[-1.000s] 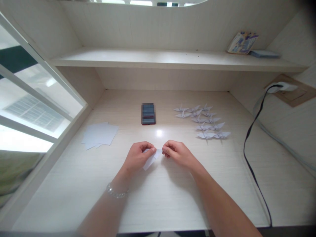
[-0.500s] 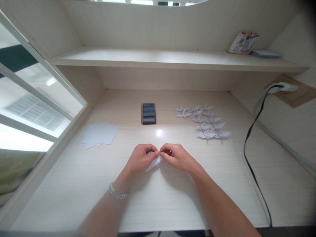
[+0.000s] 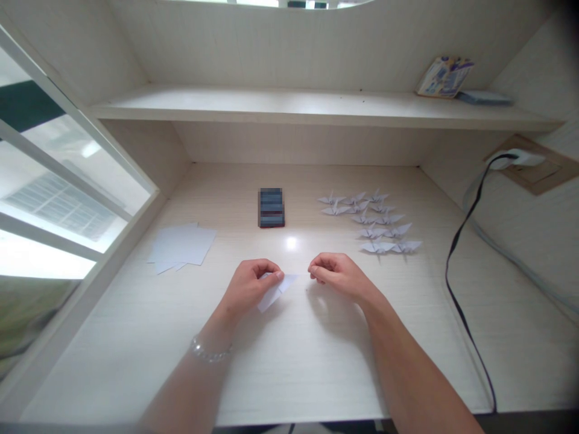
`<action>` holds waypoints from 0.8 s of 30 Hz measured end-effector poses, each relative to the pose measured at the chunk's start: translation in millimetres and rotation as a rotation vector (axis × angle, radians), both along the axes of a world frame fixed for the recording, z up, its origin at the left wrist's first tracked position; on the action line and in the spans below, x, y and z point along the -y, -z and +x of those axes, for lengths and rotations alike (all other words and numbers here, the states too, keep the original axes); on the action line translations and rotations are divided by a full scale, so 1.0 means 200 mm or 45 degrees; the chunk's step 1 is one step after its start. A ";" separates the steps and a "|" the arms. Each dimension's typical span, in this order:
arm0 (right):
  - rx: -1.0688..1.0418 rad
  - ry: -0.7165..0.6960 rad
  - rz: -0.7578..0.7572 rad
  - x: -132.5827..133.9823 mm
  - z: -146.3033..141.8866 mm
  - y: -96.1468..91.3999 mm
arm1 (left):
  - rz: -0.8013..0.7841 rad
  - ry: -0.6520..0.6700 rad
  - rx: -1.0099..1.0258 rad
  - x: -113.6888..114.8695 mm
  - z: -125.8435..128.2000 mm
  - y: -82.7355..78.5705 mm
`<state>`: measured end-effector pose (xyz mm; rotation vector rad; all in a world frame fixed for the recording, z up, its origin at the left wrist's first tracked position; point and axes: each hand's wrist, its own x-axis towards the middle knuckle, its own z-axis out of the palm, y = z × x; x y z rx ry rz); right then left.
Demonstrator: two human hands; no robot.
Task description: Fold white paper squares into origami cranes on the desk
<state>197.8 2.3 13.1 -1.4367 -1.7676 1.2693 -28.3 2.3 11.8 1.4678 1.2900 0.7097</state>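
A folded piece of white paper is pinched between the thumb and fingers of my left hand. One pointed end of it sticks out to the right, and another part hangs below my thumb. My right hand is just right of that tip, apart from it. Its fingers are curled against the thumb, and no paper shows in them. Several folded paper cranes stand in rows farther back on the right. Loose white paper sheets lie overlapping on the left.
A dark, blurred-out rectangular object lies on the desk behind my hands. A black cable runs down the right side from a wall socket. A shelf crosses above, holding a colourful box. Window panes are at the left.
My right hand has come off the folded paper and moved to the right. My left hand has shifted slightly left with the paper, and more of the paper's tip shows.
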 end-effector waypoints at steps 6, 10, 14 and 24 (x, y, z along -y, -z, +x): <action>0.051 -0.139 0.114 0.04 -0.12 -0.01 | 0.071 0.064 -0.072 0.02 0.04 0.02; 0.082 -0.156 0.110 0.03 -0.11 0.00 | 0.092 0.089 -0.097 0.02 0.04 0.03; 0.000 -0.069 0.027 0.00 -0.03 0.03 | 0.058 -0.004 -0.055 0.01 0.02 0.03; -0.255 0.026 -0.054 0.02 -0.16 0.05 | 0.094 0.032 0.047 0.01 0.06 0.05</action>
